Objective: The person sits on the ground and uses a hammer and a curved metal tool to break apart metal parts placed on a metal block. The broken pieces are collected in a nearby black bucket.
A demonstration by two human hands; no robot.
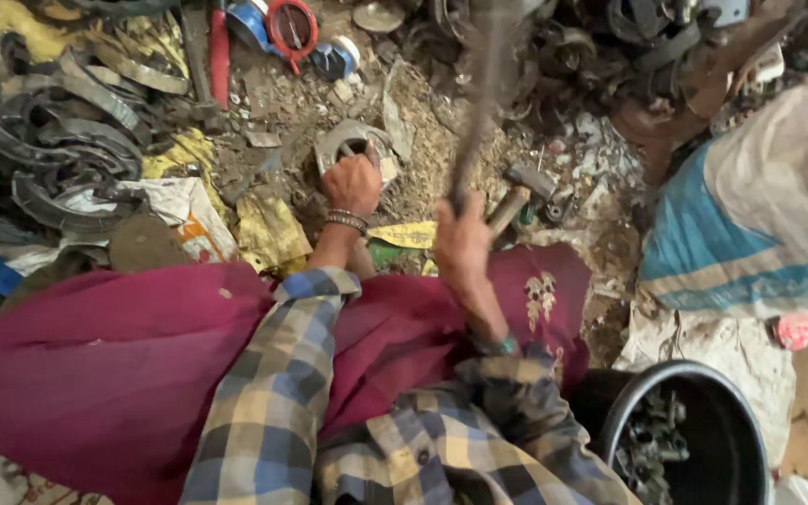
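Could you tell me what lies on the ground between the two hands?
In the head view, a crumpled yellow scrap lies on dirt between the left hand, which rests on a grey metal part, and the right hand, which grips a blurred rod.

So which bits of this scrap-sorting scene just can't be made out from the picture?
- Head view: the long tool in the right hand is smeared by motion blur; its top end cannot be told.
- The grey metal piece is partly covered by the left hand.
- The black bucket is cut off by the bottom edge; its small metal parts sit in shadow.
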